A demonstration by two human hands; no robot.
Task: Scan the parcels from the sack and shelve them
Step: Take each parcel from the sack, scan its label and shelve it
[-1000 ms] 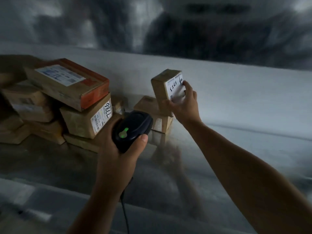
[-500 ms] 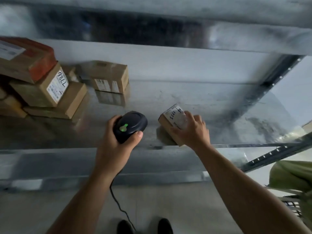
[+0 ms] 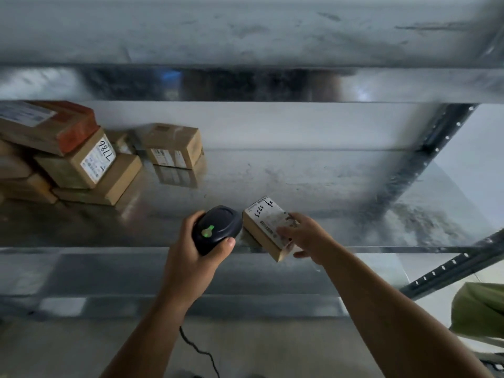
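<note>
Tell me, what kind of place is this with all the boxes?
Probably a parcel depot or storeroom: labelled cardboard parcels stacked on a metal shelf, the left hand gripping a barcode scanner, and the right hand holding another labelled parcel.

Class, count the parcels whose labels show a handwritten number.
2. The stacked parcel lies at the shelf's left; the held parcel is in the right hand, beside the scanner. Other labels are blurred or turned away, so more may exist.

Metal shelf (image 3: pixel 313 184), stacked parcels (image 3: pixel 81 165) at left
</note>
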